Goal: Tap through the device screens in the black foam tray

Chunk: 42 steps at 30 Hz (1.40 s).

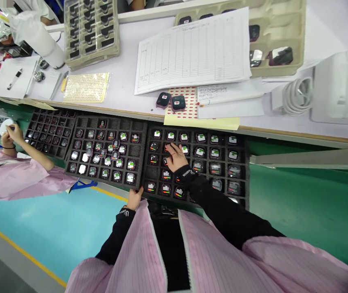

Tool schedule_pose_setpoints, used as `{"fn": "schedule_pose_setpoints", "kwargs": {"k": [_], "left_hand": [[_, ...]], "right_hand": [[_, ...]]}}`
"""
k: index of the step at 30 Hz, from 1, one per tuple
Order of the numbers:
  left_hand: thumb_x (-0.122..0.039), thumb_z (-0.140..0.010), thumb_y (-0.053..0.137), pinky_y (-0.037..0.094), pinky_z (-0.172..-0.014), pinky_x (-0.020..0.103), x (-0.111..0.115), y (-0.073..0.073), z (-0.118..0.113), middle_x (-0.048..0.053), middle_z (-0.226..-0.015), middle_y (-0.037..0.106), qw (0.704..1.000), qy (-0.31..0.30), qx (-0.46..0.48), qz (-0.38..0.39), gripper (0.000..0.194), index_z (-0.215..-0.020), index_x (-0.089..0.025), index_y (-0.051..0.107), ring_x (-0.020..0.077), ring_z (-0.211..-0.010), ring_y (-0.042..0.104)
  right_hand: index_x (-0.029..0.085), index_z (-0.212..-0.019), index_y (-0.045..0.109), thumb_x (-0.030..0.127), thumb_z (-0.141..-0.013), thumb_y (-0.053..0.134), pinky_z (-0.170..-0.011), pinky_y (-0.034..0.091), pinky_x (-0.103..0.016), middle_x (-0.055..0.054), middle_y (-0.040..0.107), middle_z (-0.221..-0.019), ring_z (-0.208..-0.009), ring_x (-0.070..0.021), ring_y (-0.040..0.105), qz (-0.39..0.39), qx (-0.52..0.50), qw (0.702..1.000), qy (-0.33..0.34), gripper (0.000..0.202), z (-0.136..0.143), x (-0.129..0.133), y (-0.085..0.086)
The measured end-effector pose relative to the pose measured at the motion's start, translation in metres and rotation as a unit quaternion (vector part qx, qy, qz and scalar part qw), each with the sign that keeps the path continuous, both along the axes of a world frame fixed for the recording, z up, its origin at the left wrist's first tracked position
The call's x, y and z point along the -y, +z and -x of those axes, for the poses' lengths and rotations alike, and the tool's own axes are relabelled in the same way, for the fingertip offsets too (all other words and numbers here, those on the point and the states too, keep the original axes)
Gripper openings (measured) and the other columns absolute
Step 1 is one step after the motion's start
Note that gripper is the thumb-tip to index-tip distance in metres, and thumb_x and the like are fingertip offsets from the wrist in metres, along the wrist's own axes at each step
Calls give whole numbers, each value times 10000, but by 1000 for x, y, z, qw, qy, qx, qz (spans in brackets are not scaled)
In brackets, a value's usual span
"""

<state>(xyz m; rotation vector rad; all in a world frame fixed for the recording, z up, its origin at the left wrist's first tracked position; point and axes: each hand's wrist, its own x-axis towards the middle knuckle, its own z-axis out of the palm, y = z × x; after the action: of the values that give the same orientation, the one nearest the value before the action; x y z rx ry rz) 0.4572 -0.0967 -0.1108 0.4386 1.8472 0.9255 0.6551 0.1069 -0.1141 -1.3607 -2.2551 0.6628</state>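
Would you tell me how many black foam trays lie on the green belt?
3: the right tray, under the right hand; the middle tray, its near edge touched by the left hand; the left tray. More may lie outside the view.

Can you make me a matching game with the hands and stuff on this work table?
Things:
1. right hand
2. left hand
3. printed form sheet
4. white coiled cable

Places:
A. on the near edge of a black foam tray
B. lying over a beige moulded tray
C. at the far right of the table, beside a white box
D. on small devices in the black foam tray's cells

Pairs: 1-D, 2-A, 3-B, 4-C
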Motion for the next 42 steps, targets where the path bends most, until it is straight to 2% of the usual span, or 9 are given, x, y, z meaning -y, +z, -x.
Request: {"fn": "schedule_pose_setpoints", "kwargs": {"k": [4,8,13,17,19,27,30,35,42], "left_hand": [[-338,-690,798,444,-1020,400,-1,-1,2,161,-1032,730,1000,-2,-6,8,341,-921,-106,704,301,-1095,642],[-346,-706,788,420,-1059,386,-3,-2,3,145,-1069,723,1000,-11,-9,4,361,-981,-129,700,275,-1131,630],[-399,-682,804,411,-1071,426,-7,0,4,153,-1047,726,1000,-26,-13,11,414,-982,-130,708,309,-1145,622],[-416,-666,817,419,-1067,441,-9,3,4,152,-1026,732,999,-31,-16,18,466,-1020,-133,710,324,-1149,623],[-400,-668,819,413,-1080,432,-11,3,4,147,-1033,734,999,-31,-21,20,462,-1032,-138,711,320,-1170,615],[-315,-703,806,383,-1126,430,-16,8,5,152,-1073,728,998,-34,-33,39,359,-999,-129,724,315,-1228,587],[-307,-697,822,389,-1125,436,-19,12,4,154,-1056,732,998,-36,-27,46,371,-1006,-128,722,318,-1214,598],[-291,-703,828,406,-1113,447,-22,17,3,162,-1063,729,998,-32,-21,59,384,-1029,-120,716,324,-1204,606],[-256,-686,843,403,-1124,428,-25,23,1,138,-1025,743,997,-25,-23,65,391,-1038,-140,720,312,-1222,598]], "right_hand": [[94,-1378,517,131,-800,433,-1206,219,-595,-153,600,-1324,-1375,-308,409,0,-10,997,-75,586,-38,15,-12],[76,-1356,530,151,-802,438,-1193,248,-588,-182,613,-1286,-1357,-313,431,0,5,992,-124,566,-58,22,-18],[58,-1390,493,145,-804,438,-1209,219,-571,-185,601,-1301,-1399,-305,370,13,26,994,-110,596,-59,17,-12],[-4,-1362,507,169,-786,465,-1208,192,-584,-216,639,-1222,-1424,-324,329,13,70,996,-58,603,-52,12,-6],[10,-1362,508,177,-788,467,-1202,189,-595,-209,651,-1203,-1427,-322,329,7,78,995,-62,599,-53,11,-4],[57,-1321,547,177,-790,446,-1188,208,-604,-184,645,-1239,-1390,-313,391,-15,51,978,-201,553,-95,15,-11],[74,-1300,563,175,-785,441,-1184,215,-609,-173,650,-1234,-1375,-312,411,-15,49,972,-230,538,-108,16,-14],[71,-1327,546,185,-801,443,-1202,204,-586,-180,627,-1277,-1402,-308,378,-6,37,978,-206,548,-105,14,-13],[64,-1334,538,173,-777,478,-1197,169,-621,-189,642,-1248,-1404,-341,366,20,57,985,-164,570,-99,9,-9]]}}
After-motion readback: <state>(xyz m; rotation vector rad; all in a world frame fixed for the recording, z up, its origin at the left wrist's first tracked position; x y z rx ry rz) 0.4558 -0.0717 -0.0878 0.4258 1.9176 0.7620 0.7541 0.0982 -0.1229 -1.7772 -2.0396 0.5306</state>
